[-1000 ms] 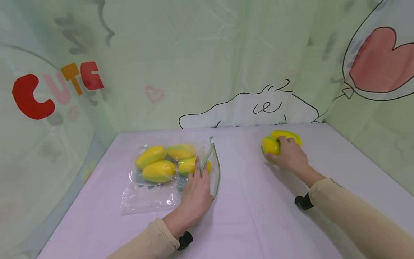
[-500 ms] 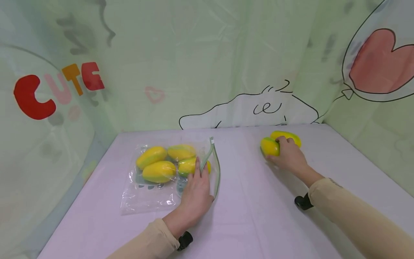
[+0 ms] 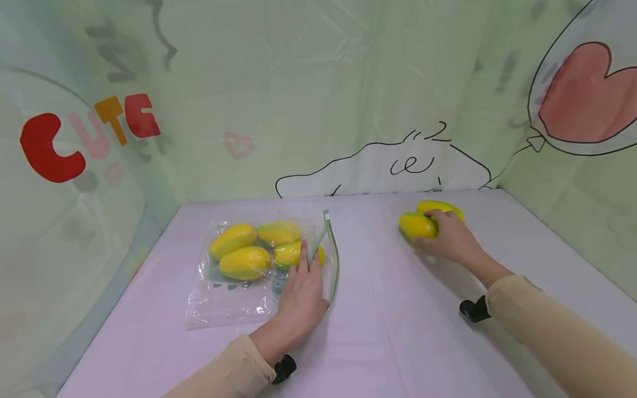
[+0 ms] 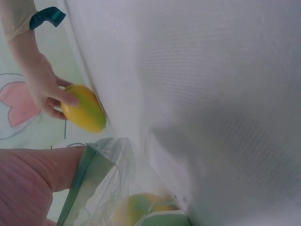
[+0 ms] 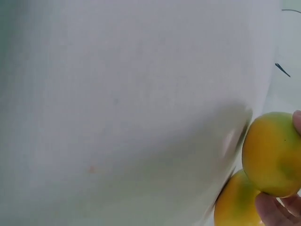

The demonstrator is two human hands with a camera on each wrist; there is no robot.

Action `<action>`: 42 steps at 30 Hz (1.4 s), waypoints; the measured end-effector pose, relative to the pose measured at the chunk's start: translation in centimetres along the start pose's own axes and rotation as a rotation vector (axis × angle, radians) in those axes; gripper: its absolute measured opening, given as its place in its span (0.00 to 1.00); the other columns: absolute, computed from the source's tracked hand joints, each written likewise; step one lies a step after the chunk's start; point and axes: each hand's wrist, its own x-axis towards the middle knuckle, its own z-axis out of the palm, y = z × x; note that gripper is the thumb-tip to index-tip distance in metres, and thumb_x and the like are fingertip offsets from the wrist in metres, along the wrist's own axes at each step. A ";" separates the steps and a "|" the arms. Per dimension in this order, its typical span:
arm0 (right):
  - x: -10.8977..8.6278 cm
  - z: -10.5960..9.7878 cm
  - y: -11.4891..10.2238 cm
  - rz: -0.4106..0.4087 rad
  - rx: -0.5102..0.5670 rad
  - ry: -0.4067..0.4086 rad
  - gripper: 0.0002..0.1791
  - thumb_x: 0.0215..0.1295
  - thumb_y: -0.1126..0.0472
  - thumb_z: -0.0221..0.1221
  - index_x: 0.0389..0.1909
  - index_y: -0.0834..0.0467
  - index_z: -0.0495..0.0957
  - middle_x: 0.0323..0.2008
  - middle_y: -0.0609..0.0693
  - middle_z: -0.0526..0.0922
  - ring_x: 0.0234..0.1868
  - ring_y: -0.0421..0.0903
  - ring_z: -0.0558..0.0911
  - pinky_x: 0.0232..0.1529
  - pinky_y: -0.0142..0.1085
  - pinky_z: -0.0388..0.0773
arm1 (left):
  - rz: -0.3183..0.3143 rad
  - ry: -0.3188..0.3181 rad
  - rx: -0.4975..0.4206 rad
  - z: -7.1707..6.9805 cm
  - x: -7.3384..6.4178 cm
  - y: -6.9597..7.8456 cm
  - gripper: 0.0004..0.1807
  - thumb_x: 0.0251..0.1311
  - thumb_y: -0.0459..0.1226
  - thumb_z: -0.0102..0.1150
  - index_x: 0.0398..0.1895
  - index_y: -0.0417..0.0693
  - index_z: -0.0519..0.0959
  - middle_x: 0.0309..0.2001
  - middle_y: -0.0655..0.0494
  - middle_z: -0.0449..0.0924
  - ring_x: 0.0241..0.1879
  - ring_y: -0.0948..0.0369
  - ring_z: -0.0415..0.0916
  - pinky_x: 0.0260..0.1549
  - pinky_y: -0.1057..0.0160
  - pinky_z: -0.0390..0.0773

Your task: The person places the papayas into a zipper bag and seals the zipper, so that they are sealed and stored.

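Four-sided and clear, a zip bag (image 3: 229, 304) with a green zip edge lies on the left of the table, several yellow-green mangoes (image 3: 245, 263) inside. At its mouth, my left hand (image 3: 303, 296) holds the upper layer, fingers on the outside; the green edge hides part of that hand in the left wrist view. My right hand (image 3: 450, 235) grips one mango (image 3: 417, 225) at the back right; the right wrist view shows its fingers (image 5: 273, 209) around that fruit. Just behind the gripped mango lies another mango (image 3: 440, 207).
A pale lilac cloth covers the table (image 3: 378, 331). Behind it hangs a printed green curtain (image 3: 298, 99), close to the two mangoes on the right. Black wrist straps (image 3: 285, 369) sit below both hands.
The right hand's mango has turned and shifted slightly left, showing more of its side. The right forearm has moved a little right. The left hand and bag stay in place.
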 end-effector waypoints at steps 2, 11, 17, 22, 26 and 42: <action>0.0 -0.2 0.4 -0.022 0.000 0.001 0.44 0.65 0.50 0.66 0.73 0.71 0.60 0.65 0.80 0.62 0.57 0.71 0.70 0.60 0.67 0.70 | -0.001 0.001 0.000 0.0 0.0 0.0 0.50 0.46 0.31 0.80 0.74 0.33 0.64 0.80 0.33 0.50 0.52 0.42 0.74 0.51 0.51 0.82; -0.7 -1.6 1.6 -0.088 0.086 -0.001 0.42 0.67 0.50 0.65 0.73 0.71 0.61 0.68 0.76 0.63 0.61 0.71 0.68 0.63 0.66 0.68 | -0.009 -0.001 0.007 0.0 0.1 0.0 0.50 0.46 0.32 0.80 0.74 0.33 0.64 0.80 0.34 0.50 0.52 0.43 0.74 0.51 0.51 0.82; -1.4 -2.6 1.5 -0.064 0.213 -0.029 0.44 0.71 0.44 0.62 0.74 0.70 0.58 0.70 0.72 0.64 0.63 0.70 0.70 0.60 0.61 0.76 | -0.010 0.002 0.010 0.0 0.3 0.0 0.50 0.47 0.32 0.80 0.74 0.33 0.64 0.80 0.34 0.50 0.50 0.43 0.74 0.49 0.52 0.82; -1.4 -2.6 -0.1 -0.079 0.292 -0.056 0.42 0.72 0.45 0.61 0.74 0.66 0.60 0.70 0.68 0.66 0.64 0.67 0.72 0.55 0.37 0.80 | -0.024 -0.004 -0.017 -0.2 0.4 0.0 0.50 0.47 0.30 0.79 0.74 0.33 0.63 0.81 0.35 0.49 0.50 0.43 0.74 0.48 0.51 0.82; -1.4 -1.3 -2.1 -0.152 0.320 -0.076 0.37 0.71 0.49 0.64 0.72 0.64 0.65 0.67 0.64 0.71 0.63 0.64 0.76 0.56 0.40 0.82 | -0.039 -0.018 -0.035 -0.3 0.4 0.1 0.50 0.47 0.30 0.79 0.75 0.34 0.63 0.81 0.36 0.48 0.51 0.43 0.74 0.49 0.50 0.82; -1.5 2.5 -7.5 -0.354 0.429 -0.158 0.32 0.67 0.58 0.67 0.68 0.62 0.70 0.66 0.62 0.76 0.60 0.60 0.80 0.60 0.52 0.80 | -0.070 -0.062 -0.062 -0.7 0.6 0.3 0.50 0.49 0.31 0.78 0.76 0.36 0.61 0.82 0.37 0.45 0.58 0.41 0.73 0.54 0.49 0.82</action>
